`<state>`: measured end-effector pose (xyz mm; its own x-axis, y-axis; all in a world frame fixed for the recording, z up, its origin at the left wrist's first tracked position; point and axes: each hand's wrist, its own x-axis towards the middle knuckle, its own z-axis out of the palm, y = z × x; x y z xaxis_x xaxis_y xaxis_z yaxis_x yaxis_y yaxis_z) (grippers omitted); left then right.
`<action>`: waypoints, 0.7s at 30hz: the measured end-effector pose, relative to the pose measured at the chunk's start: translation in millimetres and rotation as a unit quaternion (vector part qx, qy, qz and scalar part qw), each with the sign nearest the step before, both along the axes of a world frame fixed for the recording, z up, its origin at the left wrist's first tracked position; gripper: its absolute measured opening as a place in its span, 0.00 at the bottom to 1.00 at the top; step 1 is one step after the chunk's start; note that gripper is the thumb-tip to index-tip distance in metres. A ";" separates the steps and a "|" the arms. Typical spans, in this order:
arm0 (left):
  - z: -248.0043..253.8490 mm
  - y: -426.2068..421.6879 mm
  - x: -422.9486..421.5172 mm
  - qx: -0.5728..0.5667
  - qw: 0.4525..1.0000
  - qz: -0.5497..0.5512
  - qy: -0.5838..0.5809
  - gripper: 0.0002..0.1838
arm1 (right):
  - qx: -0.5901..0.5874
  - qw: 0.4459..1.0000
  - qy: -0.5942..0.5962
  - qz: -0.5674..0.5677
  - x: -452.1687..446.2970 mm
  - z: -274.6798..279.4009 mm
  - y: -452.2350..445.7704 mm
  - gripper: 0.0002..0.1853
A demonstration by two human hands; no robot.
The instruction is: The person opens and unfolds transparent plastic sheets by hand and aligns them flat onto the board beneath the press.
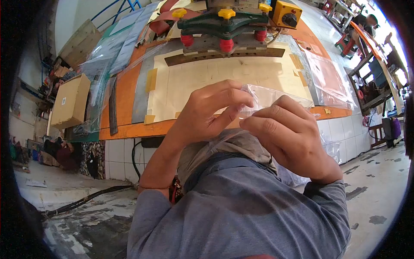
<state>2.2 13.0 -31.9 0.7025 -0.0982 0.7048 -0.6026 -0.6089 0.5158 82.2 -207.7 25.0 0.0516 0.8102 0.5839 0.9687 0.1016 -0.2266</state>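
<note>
A thin sheet of clear plastic film (276,94) is held up in front of my body, over the near edge of the work table. My left hand (211,110) pinches its upper left part between curled fingers and thumb. Close beside it, my right hand (286,127) has its fingers bent and pressed together on the film. Behind both hands, a pale yellow board (172,93) with tape at its edges lies on the table. Over the board's far side stands a green press (224,23) with yellow knobs, red parts and a curved metal bar.
An orange table (123,101) carries more clear plastic (330,80) at the right and plastic sheets (125,41) at the left. A cardboard box (71,101) stands far left. A yellow control box (286,15) sits beside the press. Another person (364,23) sits at the far right.
</note>
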 end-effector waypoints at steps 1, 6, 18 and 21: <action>-1.2 -0.1 0.9 -0.003 1.000 -0.005 -0.003 0.09 | -0.008 1.000 0.027 -0.011 -0.2 -2.4 0.1 0.18; 6.7 -13.8 -11.2 -0.098 0.993 0.013 0.062 0.10 | 0.010 0.984 0.170 -0.059 -4.9 -10.5 0.2 0.16; -2.6 -29.8 -22.8 -0.184 0.976 0.086 0.077 0.10 | 0.014 0.990 0.120 -0.078 -9.3 -14.2 5.6 0.11; -6.7 -32.2 -25.2 -0.207 0.971 0.094 0.074 0.09 | 0.035 0.985 0.147 -0.086 -10.6 -20.0 8.0 0.10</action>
